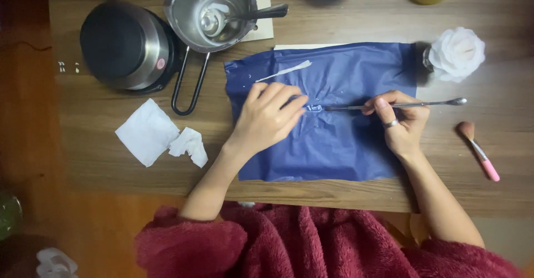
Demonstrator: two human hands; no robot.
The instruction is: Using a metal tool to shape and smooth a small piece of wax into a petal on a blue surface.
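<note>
A crinkled blue sheet (pixel 339 144) lies spread on the wooden table (pixel 345 192). My left hand (pixel 267 116) rests palm down on its middle, fingers together and pointing right. My right hand (pixel 400 122), with a ring on one finger, grips a thin metal tool (pixel 423 104) held level, its tip at a small pale piece (pixel 314 108) on the sheet beside my left fingertips. A white smear (pixel 286 71) marks the sheet's upper left part.
A round black hot plate (pixel 125 44) stands at the back left, beside a metal pot (pixel 211 11) with a spoon in it. Crumpled white tissue (pixel 158 136) lies left. A white rose-shaped object (pixel 457 52) and a pink-handled brush (pixel 478 150) lie right.
</note>
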